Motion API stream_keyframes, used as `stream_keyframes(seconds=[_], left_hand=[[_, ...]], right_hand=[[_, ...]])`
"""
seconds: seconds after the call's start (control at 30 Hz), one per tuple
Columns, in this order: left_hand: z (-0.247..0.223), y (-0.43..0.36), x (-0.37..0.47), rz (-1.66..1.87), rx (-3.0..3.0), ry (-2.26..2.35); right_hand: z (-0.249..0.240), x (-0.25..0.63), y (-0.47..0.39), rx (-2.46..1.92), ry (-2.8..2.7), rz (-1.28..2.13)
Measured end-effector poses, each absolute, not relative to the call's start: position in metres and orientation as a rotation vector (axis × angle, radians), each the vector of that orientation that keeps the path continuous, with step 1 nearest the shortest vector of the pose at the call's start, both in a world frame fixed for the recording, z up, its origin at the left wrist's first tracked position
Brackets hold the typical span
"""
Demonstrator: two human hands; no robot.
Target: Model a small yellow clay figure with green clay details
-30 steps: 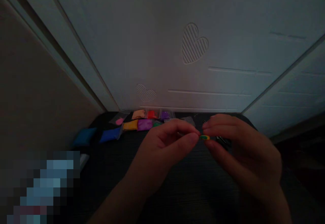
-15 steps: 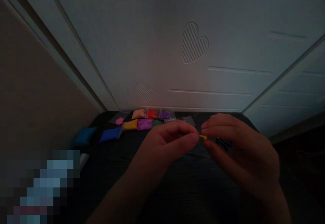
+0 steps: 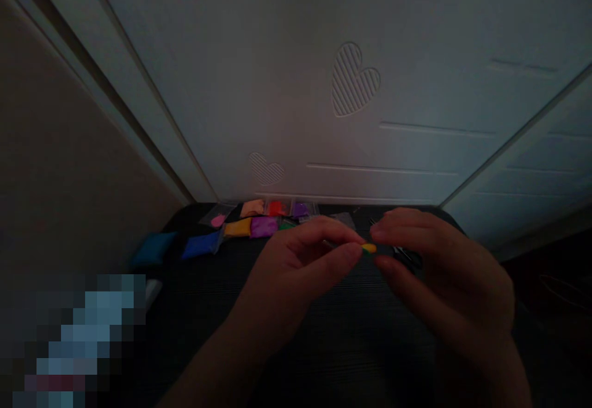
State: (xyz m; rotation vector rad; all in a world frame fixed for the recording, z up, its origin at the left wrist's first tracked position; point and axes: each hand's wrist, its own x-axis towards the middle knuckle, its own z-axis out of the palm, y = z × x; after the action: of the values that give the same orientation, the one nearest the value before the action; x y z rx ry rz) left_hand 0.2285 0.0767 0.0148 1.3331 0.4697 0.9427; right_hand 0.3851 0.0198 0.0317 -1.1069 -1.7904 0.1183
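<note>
A small yellow-and-green piece of modelling clay (image 3: pixel 369 248) sticks out from the fingertips of my left hand (image 3: pixel 314 257), which pinches it between thumb and forefinger. My right hand (image 3: pixel 444 266) is just to the right of the piece. Its thumb and fingers are apart, with a gap between them and the clay. The light is dim, so the shape of the piece is hard to make out. Behind my left hand lies a green packet (image 3: pixel 287 225), partly hidden by the knuckles.
Clay packets lie along the back of the dark table (image 3: pixel 333 334): blue (image 3: pixel 201 244), orange (image 3: pixel 238 228), magenta (image 3: pixel 264 227), red (image 3: pixel 277 208), purple (image 3: pixel 301 209), peach (image 3: pixel 252 208) and pink (image 3: pixel 217 219). A teal packet (image 3: pixel 155 246) sits far left. Dark, shiny tools (image 3: pixel 407 256) show behind my right hand. A white panel (image 3: pixel 296 87) rises behind.
My right thumb and fingers have parted from the clay and moved slightly right. The piece stays in my left fingertips, now showing more yellow.
</note>
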Motion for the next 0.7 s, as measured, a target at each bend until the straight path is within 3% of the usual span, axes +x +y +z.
stream_keyframes(seconds=[0.7], left_hand=[[0.0211,0.0692,0.2242,1.043,1.605,0.555]], right_hand=[[0.0365,0.3856,0.0151,-1.071,-1.755,0.212]])
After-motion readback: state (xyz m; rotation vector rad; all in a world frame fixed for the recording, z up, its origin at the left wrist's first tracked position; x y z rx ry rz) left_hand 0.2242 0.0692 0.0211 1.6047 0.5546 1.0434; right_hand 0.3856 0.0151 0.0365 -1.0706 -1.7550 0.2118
